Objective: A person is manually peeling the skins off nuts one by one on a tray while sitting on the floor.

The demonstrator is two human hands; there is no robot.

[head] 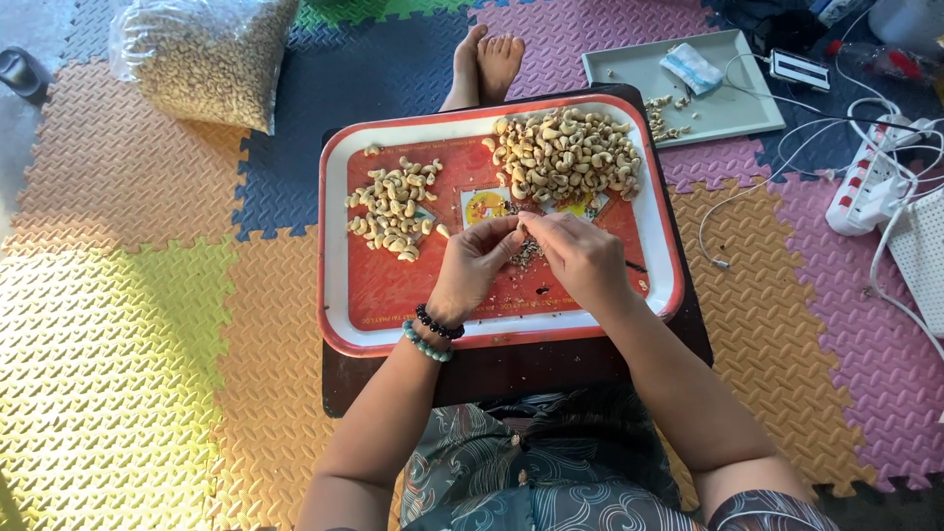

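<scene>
Cashew [522,227] pinched between both hands [531,258] over tray's [334,295] open middle.

— What packaging lay about the floor?

— A big clear plastic bag [202,54], stuffed full of pale nuts, sat on the foam mats at the top left. A small crumpled white-and-blue wrapper [690,68] lay in the grey rectangular tray [733,118] at the top right.

— Any labels or pictures?

— Two small printed panels [485,206], yellow and white with a little red, showed on the floor of the red tray with the white rim [334,256], below the larger nut heap.

— Screens?

— None that I could make out.
</scene>
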